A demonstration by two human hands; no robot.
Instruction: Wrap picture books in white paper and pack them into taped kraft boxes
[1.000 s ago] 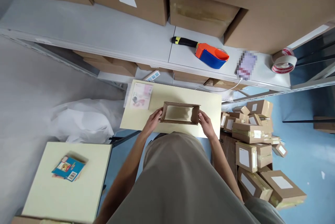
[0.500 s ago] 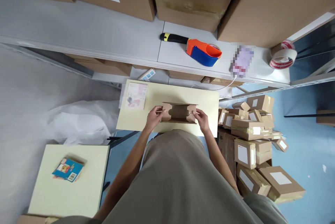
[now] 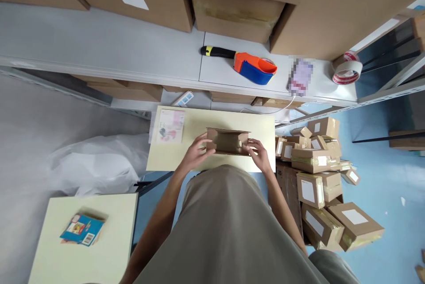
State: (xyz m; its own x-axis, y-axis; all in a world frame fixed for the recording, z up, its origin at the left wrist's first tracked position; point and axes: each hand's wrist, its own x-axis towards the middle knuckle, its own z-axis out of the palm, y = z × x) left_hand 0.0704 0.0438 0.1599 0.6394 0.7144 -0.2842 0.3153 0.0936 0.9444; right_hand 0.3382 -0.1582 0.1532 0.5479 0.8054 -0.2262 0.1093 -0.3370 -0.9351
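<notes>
A small open cardboard box [image 3: 227, 142] sits on the pale yellow table in front of me, its hollow inside facing up. My left hand [image 3: 196, 154] is at the box's left end, fingers apart, with the thumb by the near left corner. At the opposite end, my right hand [image 3: 259, 156] has its thumb on the right end wall's inner side and its fingers outside, gripping that edge. A printed sheet [image 3: 170, 126] lies at the table's left side.
Above the table [image 3: 259, 122], a grey shelf holds large cartons, an orange-and-blue tape dispenser [image 3: 255, 68], a blurred phone [image 3: 300, 76] and tape rolls [image 3: 347, 71]. Taped parcels [image 3: 310, 161] pile up on the right. A blue packet [image 3: 82, 229] lies on the left side table.
The fingers of my left hand have spread from their pinch on the box's left end flap. Right thumb and fingers have shifted slightly at the right end. The view has moved a little.
</notes>
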